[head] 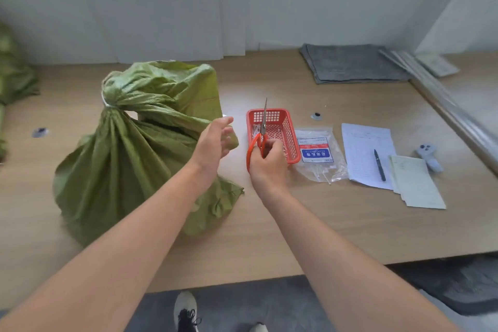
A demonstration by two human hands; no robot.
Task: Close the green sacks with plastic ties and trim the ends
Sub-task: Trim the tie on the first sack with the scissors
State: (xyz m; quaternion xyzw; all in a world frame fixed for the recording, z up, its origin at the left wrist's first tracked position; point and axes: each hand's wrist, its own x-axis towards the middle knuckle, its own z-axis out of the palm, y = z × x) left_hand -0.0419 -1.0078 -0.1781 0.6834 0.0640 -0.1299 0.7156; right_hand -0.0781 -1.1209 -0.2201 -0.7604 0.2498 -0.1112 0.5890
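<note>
A green woven sack lies on the wooden table, its neck gathered and bound by a white plastic tie at the upper left. My right hand grips the orange-handled scissors, blades pointing up and away over the red basket, which holds white ties. Just right of the sack hovers my left hand, fingers relaxed and holding nothing.
A clear bag of ties lies right of the basket, then papers with a black pen. A folded grey cloth sits at the back. More green sacks lie at the far left. A small grey device rests near the right edge.
</note>
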